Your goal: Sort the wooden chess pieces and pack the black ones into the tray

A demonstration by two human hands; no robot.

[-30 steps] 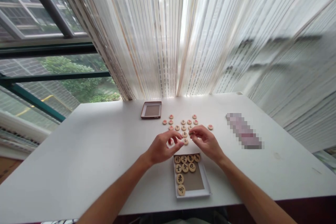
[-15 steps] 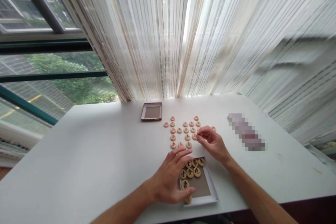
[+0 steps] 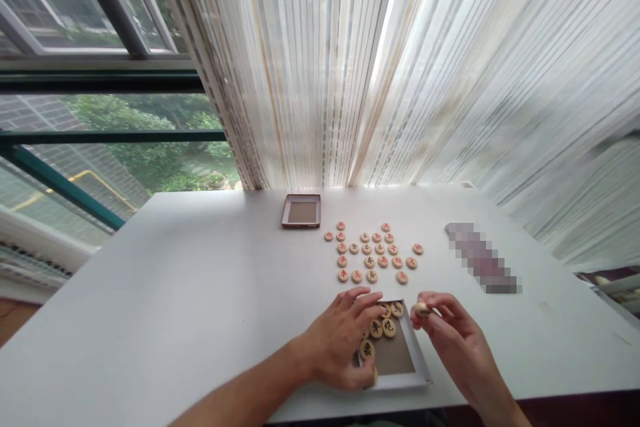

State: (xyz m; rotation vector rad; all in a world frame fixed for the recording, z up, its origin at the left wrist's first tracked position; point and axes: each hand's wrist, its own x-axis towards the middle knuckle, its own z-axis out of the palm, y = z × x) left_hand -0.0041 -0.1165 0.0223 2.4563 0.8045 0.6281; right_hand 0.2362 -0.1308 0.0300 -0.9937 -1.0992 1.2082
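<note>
My right hand (image 3: 453, 333) is beside the right wall of the shallow box (image 3: 419, 353), pinching a round wooden Chinese chess piece (image 3: 423, 309) turned nearly edge-on. My left hand (image 3: 343, 340) arches over the box's left side with its fingers apart, the fingertips over the upper pieces and the thumb at a piece near the lower left corner. Inside the box lie several black-lettered pieces, among them one (image 3: 389, 327) in the second row and one (image 3: 367, 349) close to the left thumb. My left hand hides part of these rows.
Beyond the box, several red- and black-lettered pieces (image 3: 367, 249) are spread over the white table (image 3: 200, 293). A box lid (image 3: 301, 225) sits near the curtain (image 3: 310, 80). To the right lies a blurred-out pinkish item (image 3: 483, 260); a window is at the left.
My right hand has come back from the loose pieces to the box's right side, with a chess piece now visible in its fingers. My left hand stays at the box; the view has shifted slightly.
</note>
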